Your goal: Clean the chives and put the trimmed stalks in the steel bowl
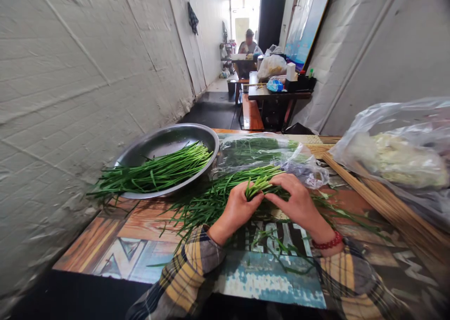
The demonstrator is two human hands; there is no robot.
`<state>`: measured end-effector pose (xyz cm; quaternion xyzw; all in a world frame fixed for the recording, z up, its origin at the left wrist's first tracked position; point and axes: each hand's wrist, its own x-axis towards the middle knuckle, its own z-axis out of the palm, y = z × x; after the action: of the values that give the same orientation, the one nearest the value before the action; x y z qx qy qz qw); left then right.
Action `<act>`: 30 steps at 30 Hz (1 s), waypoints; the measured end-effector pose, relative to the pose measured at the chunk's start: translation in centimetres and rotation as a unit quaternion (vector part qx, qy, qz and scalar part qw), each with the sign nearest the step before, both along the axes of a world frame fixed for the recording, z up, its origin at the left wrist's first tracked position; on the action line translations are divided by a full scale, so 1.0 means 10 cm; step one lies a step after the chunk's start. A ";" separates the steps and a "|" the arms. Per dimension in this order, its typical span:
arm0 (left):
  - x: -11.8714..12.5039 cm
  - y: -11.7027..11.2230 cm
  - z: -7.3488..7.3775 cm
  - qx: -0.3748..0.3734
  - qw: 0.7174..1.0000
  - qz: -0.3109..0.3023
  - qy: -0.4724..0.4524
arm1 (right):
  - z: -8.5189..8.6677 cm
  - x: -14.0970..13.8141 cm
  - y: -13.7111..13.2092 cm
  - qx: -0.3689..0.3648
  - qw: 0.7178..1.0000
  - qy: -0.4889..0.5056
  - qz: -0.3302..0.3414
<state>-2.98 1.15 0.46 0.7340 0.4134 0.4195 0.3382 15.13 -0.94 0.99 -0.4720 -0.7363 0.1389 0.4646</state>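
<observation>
My left hand and my right hand meet over a loose pile of green chives on the table. Both hands pinch the cut ends of one small bunch of chives, fingers closed around it. A round metal basin at the left holds a neat layer of sorted chives. Just behind my hands lies a clear plastic bag with more chives inside. Both sleeves are plaid, and a red bead bracelet circles my right wrist.
The table has a printed, painted-wood top. A white tiled wall runs along the left. A big plastic bag of pale vegetables sits at the right beside wooden sticks. Far back, a person sits at cluttered tables.
</observation>
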 end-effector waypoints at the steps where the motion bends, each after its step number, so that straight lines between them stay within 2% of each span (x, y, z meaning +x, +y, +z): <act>1: 0.00 0.00 0.00 0.005 1.000 -0.001 -0.003 | -0.01 -0.03 0.00 0.007 1.000 -0.011 0.002; 3: 0.01 -0.01 0.00 0.013 1.000 -0.003 -0.006 | -0.05 -0.10 0.00 -0.007 1.000 0.018 0.009; 5: 0.01 -0.01 0.00 0.018 1.000 -0.006 -0.006 | -0.12 -0.15 0.01 -0.061 0.993 0.102 0.018; 7: 0.01 -0.01 0.00 0.019 1.000 -0.005 -0.002 | -0.19 -0.19 0.02 -0.139 0.968 0.209 0.018; 9: 0.01 -0.01 0.00 0.016 1.000 0.001 0.006 | -0.22 -0.18 0.03 -0.196 0.930 0.310 0.003; 11: 0.00 -0.01 0.00 0.007 1.000 0.007 0.011 | -0.20 -0.12 0.05 -0.204 0.900 0.386 -0.010; 14: 0.00 -0.01 0.00 -0.009 1.000 0.009 0.010 | -0.10 0.03 0.07 -0.175 0.887 0.428 0.004; 17: -0.01 0.00 0.01 -0.023 1.000 0.015 0.006 | 0.01 0.15 0.06 -0.156 0.898 0.408 0.049; 19: -0.01 0.00 0.01 -0.029 0.999 0.017 0.004 | 0.04 0.19 0.04 -0.140 0.925 0.348 0.065; 23: -0.01 0.00 0.01 -0.039 0.999 0.008 -0.011 | 0.01 0.19 0.03 -0.104 0.971 0.213 0.028; 27: -0.01 0.01 0.00 -0.043 0.999 0.006 -0.016 | -0.03 0.16 0.06 -0.103 0.988 0.115 -0.006; 30: -0.01 0.01 -0.01 -0.051 0.998 -0.017 -0.023 | -0.01 0.10 0.04 -0.069 0.993 0.088 -0.032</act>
<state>-3.07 1.24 0.41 0.7128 0.4139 0.4088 0.3917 16.10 -0.57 0.90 -0.5123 -0.6659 0.2152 0.4978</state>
